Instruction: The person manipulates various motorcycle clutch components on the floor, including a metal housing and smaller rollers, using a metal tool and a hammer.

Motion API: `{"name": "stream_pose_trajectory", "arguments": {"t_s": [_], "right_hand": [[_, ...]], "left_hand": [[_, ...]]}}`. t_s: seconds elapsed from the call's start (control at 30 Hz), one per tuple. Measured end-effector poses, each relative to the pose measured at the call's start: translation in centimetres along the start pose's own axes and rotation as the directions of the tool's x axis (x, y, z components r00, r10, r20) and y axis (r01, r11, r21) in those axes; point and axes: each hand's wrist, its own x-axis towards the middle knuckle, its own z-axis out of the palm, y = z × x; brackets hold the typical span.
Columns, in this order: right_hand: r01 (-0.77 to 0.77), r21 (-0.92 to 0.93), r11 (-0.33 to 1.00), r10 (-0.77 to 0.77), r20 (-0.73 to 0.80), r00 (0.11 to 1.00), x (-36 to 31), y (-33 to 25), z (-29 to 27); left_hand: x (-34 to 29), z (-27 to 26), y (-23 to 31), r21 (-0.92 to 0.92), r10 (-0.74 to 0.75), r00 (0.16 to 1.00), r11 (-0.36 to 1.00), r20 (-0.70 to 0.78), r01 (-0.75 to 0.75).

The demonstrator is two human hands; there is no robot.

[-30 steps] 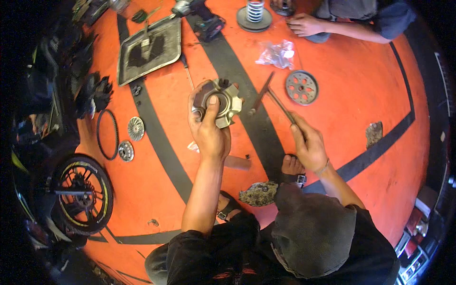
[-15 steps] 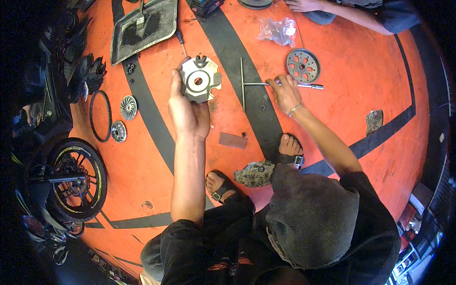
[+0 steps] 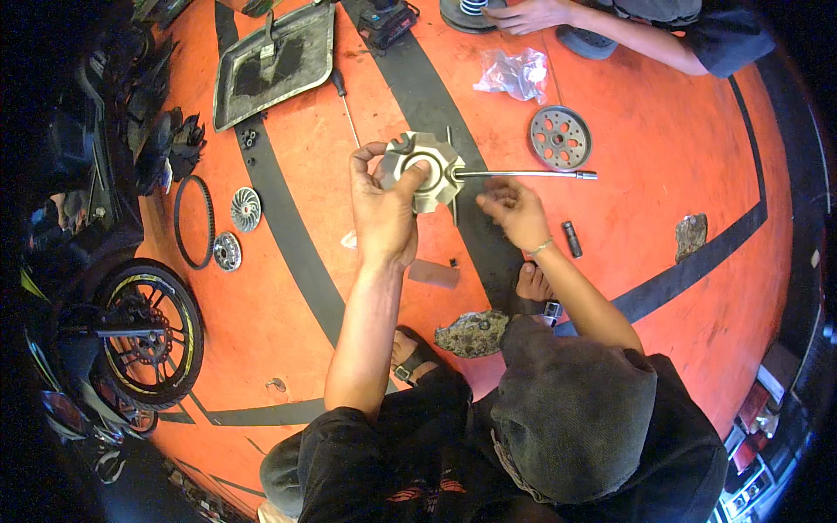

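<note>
Metal ramp plate (image 3: pixel 440 162) is held over the orange floor (image 3: pixel 654 148) by the left hand (image 3: pixel 388 212), with part of the T-handle wrench (image 3: pixel 534 173) hidden behind it. Moderate weight is to be expected, with a stiff body not easily damaged; the smooth, shiny face may prove slippery if oiled. Hold is best taken at one side of the rim, clear of the notches, with the thumb laid flat on the face. The left grip is narrowed around the plate: the thumb is laid across its central ring and fingers are tucked behind its left edge. Nothing is seen held in the right hand (image 3: pixel 516 214); its fingers are loosely spread just beside the wrench's shaft, and contact cannot be told through the blur.
</note>
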Motion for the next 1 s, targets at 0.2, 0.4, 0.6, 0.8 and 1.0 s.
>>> {"name": "stream_pose_trajectory", "arguments": {"t_s": [0.2,0.4,0.6,0.8,1.0], "right_hand": [[0.017,0.572,0.820,-0.106,0.122,0.987,-2.3,-9.1,-1.5],[0.061,0.572,0.818,-0.152,0.112,0.982,-3.2,-10.6,-1.4],[0.113,0.515,0.850,-0.189,0.097,0.977,-2.8,-10.6,-1.3],[0.107,0.517,0.849,-0.192,0.115,0.975,-2.8,-11.0,-1.5],[0.141,0.467,0.873,-0.203,0.086,0.975,-2.7,-11.0,-1.6]], "left_hand": [[-0.8,1.2,-1.4,0.030,-0.034,0.998,0.999,0.057,0.032],[-1.3,1.8,-1.8,-0.029,0.019,0.998,0.999,0.059,-0.017],[-1.9,2.1,-1.5,-0.037,0.009,1.000,0.999,0.014,-0.009],[-2.1,2.1,-1.0,0.066,0.033,0.998,0.997,0.060,-0.037],[-2.0,2.0,-0.6,0.112,0.006,0.997,0.994,0.074,-0.015]]}}
